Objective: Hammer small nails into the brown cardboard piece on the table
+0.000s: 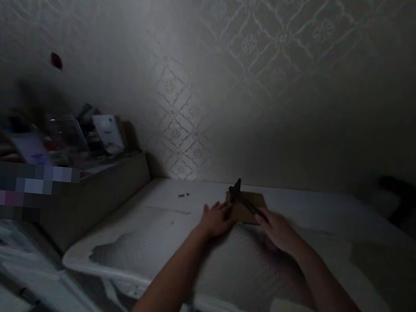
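My right hand [276,229] is closed around the handle of a dark hammer [249,205]. The hammer's head points up and to the left, over the left part of a small brown board [248,213]. At that board's left edge is my left hand [218,221], its fingertips drawn together close under the hammer head. Whatever those fingers pinch is too small and dark to make out. Several small dark pieces [184,195], perhaps nails, lie on the white table [163,198] to the left of the board.
A patterned wall [206,102] rises behind the table. On the left, a cabinet [104,200] carries a white box [109,134] and other clutter. A grey textured mat [233,271] covers the table's front. Something dark [406,197] stands at the right. The light is dim.
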The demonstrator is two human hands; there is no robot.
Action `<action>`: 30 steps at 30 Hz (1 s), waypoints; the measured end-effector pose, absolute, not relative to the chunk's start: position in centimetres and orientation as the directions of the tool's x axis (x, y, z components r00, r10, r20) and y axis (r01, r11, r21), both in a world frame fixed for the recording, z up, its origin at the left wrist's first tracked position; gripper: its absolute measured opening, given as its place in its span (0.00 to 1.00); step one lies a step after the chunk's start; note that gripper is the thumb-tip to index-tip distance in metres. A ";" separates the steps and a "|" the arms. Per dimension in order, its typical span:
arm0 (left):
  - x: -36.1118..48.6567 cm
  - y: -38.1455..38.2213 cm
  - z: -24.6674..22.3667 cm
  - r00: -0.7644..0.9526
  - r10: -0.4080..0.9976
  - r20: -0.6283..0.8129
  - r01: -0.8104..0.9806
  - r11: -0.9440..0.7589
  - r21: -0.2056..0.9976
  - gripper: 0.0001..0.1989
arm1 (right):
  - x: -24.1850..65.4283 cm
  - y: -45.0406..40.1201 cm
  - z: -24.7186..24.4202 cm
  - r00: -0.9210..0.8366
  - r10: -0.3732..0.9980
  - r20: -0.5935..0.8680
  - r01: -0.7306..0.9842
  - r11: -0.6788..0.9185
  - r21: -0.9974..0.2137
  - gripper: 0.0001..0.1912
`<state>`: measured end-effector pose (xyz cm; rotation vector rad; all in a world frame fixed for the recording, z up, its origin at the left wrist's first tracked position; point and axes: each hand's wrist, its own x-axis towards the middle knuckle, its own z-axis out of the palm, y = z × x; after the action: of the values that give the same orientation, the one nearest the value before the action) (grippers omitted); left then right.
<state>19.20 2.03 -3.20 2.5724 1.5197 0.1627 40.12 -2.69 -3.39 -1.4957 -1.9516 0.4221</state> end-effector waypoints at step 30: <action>19.1 2.2 -3.3 0.479 0.878 0.020 0.859 -0.473 0.194 0.31 | 40.2 -2.4 -3.6 -0.152 0.943 0.297 0.720 0.311 -0.620 0.19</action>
<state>19.07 2.17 -3.33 2.5628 1.5182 0.1751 40.16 -2.41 -3.56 -1.4705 -1.9360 0.4427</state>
